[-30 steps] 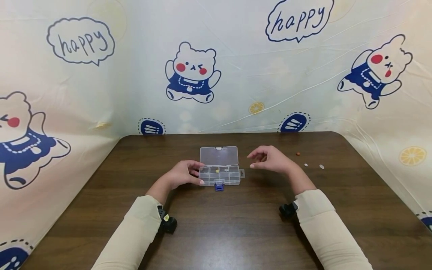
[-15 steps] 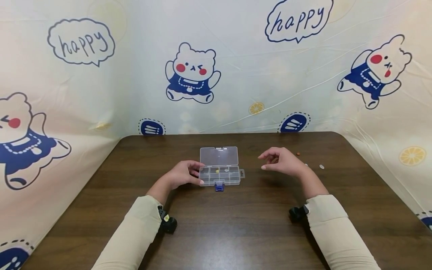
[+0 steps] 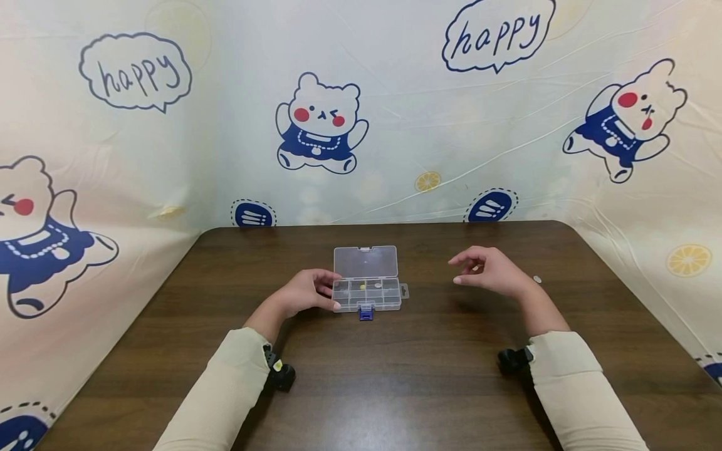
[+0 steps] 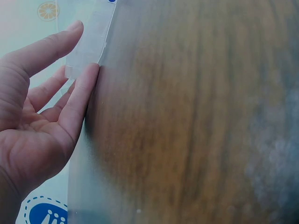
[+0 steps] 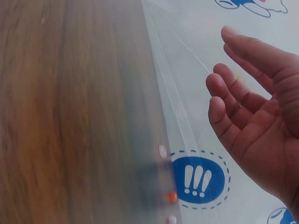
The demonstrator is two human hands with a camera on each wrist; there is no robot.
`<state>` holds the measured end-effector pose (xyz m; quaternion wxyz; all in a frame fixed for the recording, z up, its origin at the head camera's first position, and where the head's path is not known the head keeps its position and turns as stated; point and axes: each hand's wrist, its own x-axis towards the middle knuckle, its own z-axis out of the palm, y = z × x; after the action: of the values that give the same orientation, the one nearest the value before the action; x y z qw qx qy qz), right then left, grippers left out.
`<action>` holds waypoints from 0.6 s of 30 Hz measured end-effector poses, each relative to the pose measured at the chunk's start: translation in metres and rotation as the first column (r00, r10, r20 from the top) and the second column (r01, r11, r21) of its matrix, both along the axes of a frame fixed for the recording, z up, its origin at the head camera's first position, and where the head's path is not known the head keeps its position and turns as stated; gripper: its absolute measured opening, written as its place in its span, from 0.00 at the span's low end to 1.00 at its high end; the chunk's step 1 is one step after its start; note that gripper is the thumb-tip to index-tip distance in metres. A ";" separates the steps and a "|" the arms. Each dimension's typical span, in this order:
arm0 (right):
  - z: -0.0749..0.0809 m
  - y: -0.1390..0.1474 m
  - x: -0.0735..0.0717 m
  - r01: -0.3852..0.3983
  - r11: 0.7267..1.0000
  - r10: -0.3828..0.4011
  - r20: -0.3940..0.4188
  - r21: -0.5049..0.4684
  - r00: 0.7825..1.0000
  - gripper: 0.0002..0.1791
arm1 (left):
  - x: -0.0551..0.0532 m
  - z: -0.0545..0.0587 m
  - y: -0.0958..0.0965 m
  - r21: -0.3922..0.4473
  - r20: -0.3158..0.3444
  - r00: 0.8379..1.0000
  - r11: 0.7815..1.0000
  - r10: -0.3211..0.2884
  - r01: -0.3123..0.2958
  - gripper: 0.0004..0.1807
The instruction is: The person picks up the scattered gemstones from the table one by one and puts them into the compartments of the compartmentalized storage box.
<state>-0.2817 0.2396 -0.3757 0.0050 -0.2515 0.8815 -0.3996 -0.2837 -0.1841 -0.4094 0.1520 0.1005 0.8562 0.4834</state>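
A clear plastic compartment box (image 3: 367,307) stands on the table, its lid (image 3: 365,262) raised at the back and a blue latch (image 3: 366,314) at the front. My left hand (image 3: 307,290) holds its left end, thumb at the front corner and fingers toward the hinge side. A small yellow piece (image 3: 363,287) and a whitish piece (image 3: 378,285) lie in the back row of compartments. My right hand (image 3: 489,270) hovers right of the box, fingers loosely bent, with nothing showing between them. Beyond it lies a small pale oval piece (image 3: 537,279). An orange piece (image 5: 173,197) shows in the right wrist view.
The brown wooden table (image 3: 361,382) carries the box and the small pieces. Behind it hangs a printed cloth (image 3: 395,125) with bears. Another small whitish piece (image 5: 172,219) lies near the orange one in the right wrist view. Black wrist cameras (image 3: 283,377) sit at both cuffs.
My right hand has moved right, away from the box, and now hides the orange piece and one white piece in the head view. The left hand and the box stay in place.
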 end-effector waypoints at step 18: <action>0.002 0.035 0.011 0.090 0.996 -0.090 0.049 0.016 0.995 0.24 | 0.000 -0.001 -0.002 0.005 -0.006 1.000 1.000 -0.005 0.005 0.36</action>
<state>-0.2709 0.2746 -0.3739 0.0108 -0.2013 0.8943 -0.3995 -0.2835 -0.1857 -0.4105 0.1503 0.1047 0.8553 0.4847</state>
